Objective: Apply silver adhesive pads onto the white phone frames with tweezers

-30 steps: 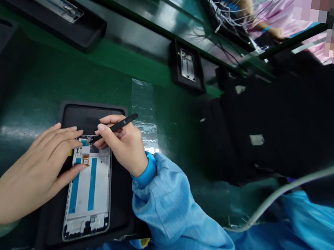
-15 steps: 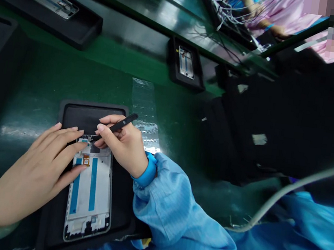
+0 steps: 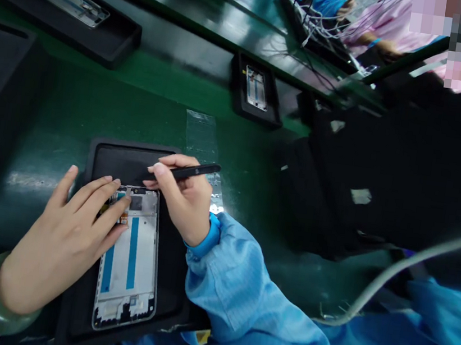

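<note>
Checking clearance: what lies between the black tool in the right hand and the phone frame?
Just the black tray, in the head view; the tip of the tool blends into it.

Room for passing over the glossy green surface [image 3: 64, 108] above the black rubber tray [image 3: 129, 164]; in the way on the right, a blue cloth sleeve [image 3: 232, 291] and a bulky black fabric mass [image 3: 383, 175].

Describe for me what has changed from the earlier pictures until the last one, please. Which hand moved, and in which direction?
The right hand moved up and to the right, still holding the black tweezers. Their tip came away from the top end of the phone frame and is now over the black tray. The left hand stayed with its fingers on the frame, which remains in the tray.
</note>
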`<action>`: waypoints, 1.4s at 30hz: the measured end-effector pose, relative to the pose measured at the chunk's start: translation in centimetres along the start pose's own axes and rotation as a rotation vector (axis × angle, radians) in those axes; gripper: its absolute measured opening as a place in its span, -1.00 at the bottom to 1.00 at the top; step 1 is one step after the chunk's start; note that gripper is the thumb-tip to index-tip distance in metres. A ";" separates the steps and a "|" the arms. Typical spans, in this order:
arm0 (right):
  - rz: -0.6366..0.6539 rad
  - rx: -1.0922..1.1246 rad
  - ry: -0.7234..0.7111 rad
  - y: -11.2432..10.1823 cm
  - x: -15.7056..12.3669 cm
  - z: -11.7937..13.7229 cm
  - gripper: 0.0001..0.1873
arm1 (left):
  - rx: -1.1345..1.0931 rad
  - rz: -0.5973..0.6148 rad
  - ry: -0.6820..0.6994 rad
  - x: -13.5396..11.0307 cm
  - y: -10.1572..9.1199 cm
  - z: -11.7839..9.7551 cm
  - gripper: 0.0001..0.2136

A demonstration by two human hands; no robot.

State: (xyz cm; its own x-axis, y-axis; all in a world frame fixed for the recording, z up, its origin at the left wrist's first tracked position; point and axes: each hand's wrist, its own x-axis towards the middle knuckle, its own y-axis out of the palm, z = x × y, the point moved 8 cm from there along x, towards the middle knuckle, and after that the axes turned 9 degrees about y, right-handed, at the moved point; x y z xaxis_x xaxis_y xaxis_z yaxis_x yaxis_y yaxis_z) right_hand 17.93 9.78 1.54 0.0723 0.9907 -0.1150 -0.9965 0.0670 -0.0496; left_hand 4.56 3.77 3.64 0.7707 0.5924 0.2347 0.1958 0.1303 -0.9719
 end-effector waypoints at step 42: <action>0.204 -0.289 -0.199 1.8 -0.4 0.9 -0.74 | -0.040 -0.030 -0.083 -0.1 0.3 0.3 -0.62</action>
State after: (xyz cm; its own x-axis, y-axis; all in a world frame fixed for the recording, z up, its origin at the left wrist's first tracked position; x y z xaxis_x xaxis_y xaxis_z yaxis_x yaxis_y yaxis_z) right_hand 16.11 9.65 2.36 -0.1634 0.9857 0.0415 -0.9350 -0.1413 -0.3253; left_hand 4.31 4.00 3.30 0.7116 0.6526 0.2603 0.2439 0.1180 -0.9626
